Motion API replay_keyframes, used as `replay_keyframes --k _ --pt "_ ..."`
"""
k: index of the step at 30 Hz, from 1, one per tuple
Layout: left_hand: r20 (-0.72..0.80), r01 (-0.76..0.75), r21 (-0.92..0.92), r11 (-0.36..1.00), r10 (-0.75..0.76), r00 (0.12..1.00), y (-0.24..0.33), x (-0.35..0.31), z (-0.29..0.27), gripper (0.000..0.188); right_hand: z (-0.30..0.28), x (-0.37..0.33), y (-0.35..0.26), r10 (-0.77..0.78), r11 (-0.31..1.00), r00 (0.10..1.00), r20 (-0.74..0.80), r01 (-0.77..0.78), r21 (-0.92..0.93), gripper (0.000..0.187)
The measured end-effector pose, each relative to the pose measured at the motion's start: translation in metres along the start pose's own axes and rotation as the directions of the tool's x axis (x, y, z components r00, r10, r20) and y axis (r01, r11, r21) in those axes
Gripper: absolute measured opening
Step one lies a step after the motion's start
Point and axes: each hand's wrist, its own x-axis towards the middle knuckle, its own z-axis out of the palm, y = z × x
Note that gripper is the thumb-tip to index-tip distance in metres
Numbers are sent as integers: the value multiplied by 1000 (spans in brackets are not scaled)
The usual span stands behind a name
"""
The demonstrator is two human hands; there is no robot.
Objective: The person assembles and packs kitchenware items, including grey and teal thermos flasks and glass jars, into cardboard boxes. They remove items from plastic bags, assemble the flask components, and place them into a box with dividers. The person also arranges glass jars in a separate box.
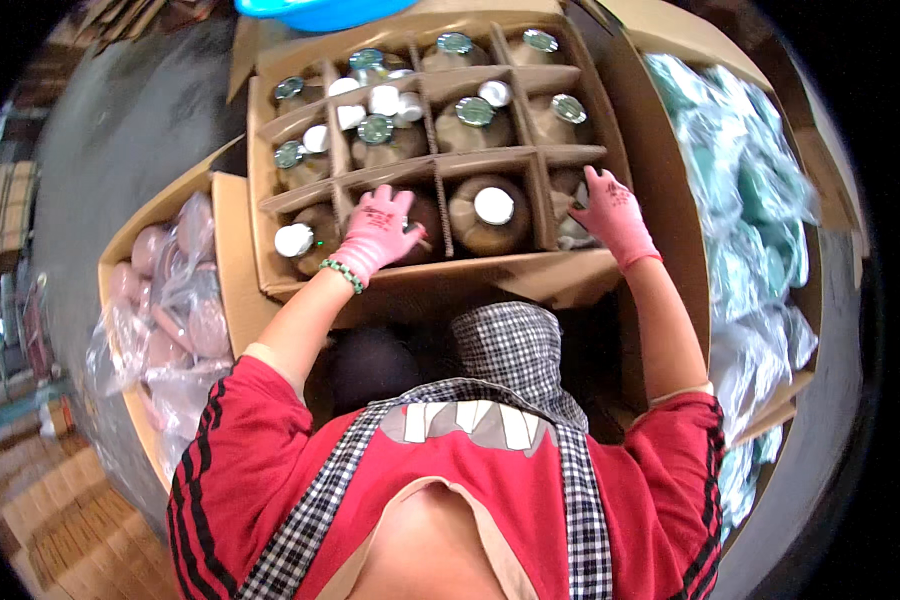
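In front of me is a divided cardboard box (440,270) holding round-bodied glass bottles in its compartments. My left hand (378,232), in a pink glove, reaches over a near-row compartment with its fingers apart. The glass bottle (425,222) there is partly covered by the hand. My right hand (615,215), also gloved, is over the near right compartment with thumb and fingers apart; what lies beneath is partly hidden. Between them stands a bottle with a white cap (494,206); another white cap (293,240) tops the near left bottle. Farther back, uncovered bottle mouths (475,111) show.
Several loose white caps (384,99) lie among the back bottles. At left, an open box (232,260) holds pink items in clear plastic (175,300). A box at right holds green plastic-wrapped items (745,180). A blue basin (325,10) sits beyond the bottle box.
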Motion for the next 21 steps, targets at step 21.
replay_keyframes --k 21 --pt "-614 190 -297 936 -339 713 -162 67 -23 52 23 6 -12 202 962 973 -110 -218 -165 38"
